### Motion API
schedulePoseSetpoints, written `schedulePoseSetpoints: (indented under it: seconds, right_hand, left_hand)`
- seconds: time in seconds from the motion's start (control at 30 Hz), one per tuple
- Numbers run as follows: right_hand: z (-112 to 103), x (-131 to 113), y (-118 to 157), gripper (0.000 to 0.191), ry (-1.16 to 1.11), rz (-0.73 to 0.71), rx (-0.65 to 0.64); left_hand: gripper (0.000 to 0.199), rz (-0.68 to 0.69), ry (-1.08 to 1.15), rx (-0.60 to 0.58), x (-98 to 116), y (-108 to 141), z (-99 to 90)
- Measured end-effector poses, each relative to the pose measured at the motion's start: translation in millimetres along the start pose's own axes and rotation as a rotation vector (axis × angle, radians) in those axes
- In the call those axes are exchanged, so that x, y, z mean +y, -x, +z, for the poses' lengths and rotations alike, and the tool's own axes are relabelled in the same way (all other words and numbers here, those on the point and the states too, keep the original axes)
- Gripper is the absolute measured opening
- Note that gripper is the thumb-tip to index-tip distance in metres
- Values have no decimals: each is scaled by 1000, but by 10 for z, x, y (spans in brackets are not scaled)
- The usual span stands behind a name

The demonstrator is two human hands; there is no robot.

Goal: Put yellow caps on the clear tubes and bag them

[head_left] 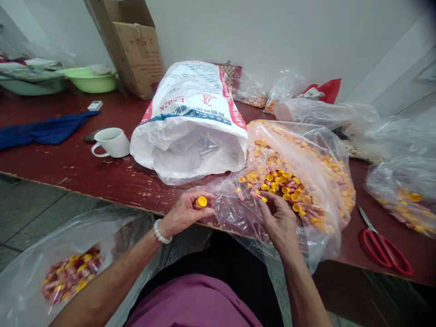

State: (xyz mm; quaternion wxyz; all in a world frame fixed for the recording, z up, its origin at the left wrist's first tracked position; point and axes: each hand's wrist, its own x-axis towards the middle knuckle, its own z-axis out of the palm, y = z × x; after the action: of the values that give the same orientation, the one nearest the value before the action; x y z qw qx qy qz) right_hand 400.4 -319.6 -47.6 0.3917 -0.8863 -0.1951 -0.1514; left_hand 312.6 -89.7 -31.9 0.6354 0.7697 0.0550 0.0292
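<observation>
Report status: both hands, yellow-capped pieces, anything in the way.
Left hand gripping at least one yellow-capped piece. Right hand at another capped piece, over the clear bag. Loose bag plastic between hands; nothing plainly blocking either.

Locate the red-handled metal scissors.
In the head view, the scissors lie at right on the dark red tabletop, just right of the large clear bag of yellow-capped pieces.

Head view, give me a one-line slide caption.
The left hand holds a yellow-capped piece while the right hand touches another at a clear bag of more.
</observation>
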Motion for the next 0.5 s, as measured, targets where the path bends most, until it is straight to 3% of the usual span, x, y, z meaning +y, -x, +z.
schedulePoseSetpoints:
  seconds: [0.1,0.27,0.33,0.43,0.5]
  right_hand:
    - [-167,-366,117,24,-289,-122,-154]
    - [-188,-574,181,28,-289,-286,-296]
    - [-150,-550,195,30,-318,-272,-301]
    - [-109,-528,235,28,-391,-135,-279]
    - [-109,-540,267,21,-402,-63,-329]
  left_hand:
    - [34,-21,-29,-60,7,87,142]
    - [32,-25,-53,-124,-54,158,248]
    - [36,-55,-19,-141,-69,185,261]
    - [40,-101,33,-180,-45,220,266]
    - [39,-111,109,-205,-10,233,268]
